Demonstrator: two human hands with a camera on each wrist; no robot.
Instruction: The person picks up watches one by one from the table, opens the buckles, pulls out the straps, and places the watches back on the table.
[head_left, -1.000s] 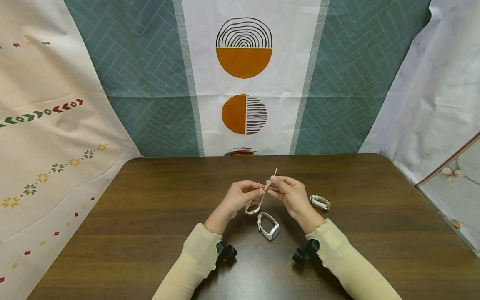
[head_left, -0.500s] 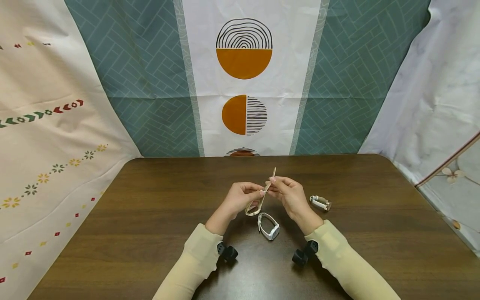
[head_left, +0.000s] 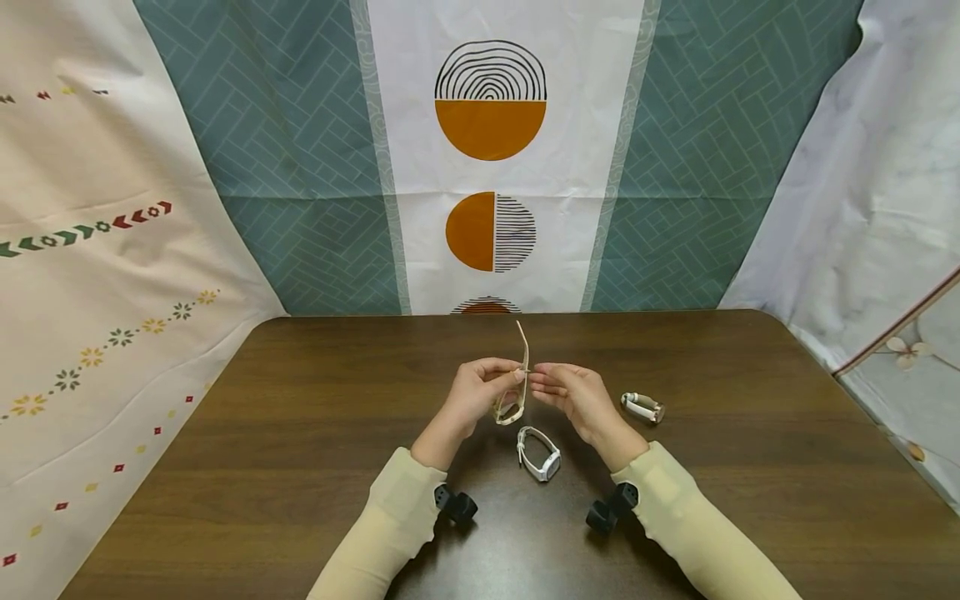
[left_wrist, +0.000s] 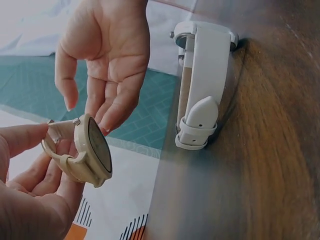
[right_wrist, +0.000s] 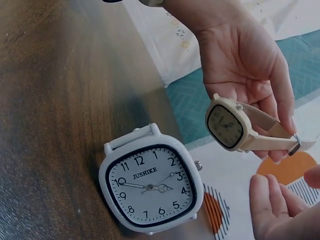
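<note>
In the head view, my left hand (head_left: 480,392) pinches a beige wristwatch (right_wrist: 225,127) at the buckle of its strap, above the table. The strap's loose end (head_left: 522,340) sticks up past my left fingertips. The watch's squarish face hangs below, seen tilted in the right wrist view. My right hand (head_left: 576,398) is just to the right of the strap, its fingers fairly straight and apart from the watch. Closer to me on the table, a white wristwatch (right_wrist: 150,187) stands on its side with its strap (left_wrist: 207,75) fastened in a loop.
Another watch (head_left: 642,407), with a pale strap and a brownish case, lies on the brown wooden table (head_left: 300,467) beyond my right wrist. A patterned cloth (head_left: 487,175) hangs behind the table's far edge. Each wrist carries a small black camera (head_left: 455,505).
My right hand has let go of the strap's end and lowered slightly. The freed end now springs up and leans left. My left hand keeps its pinch; the other watches stay in place.
</note>
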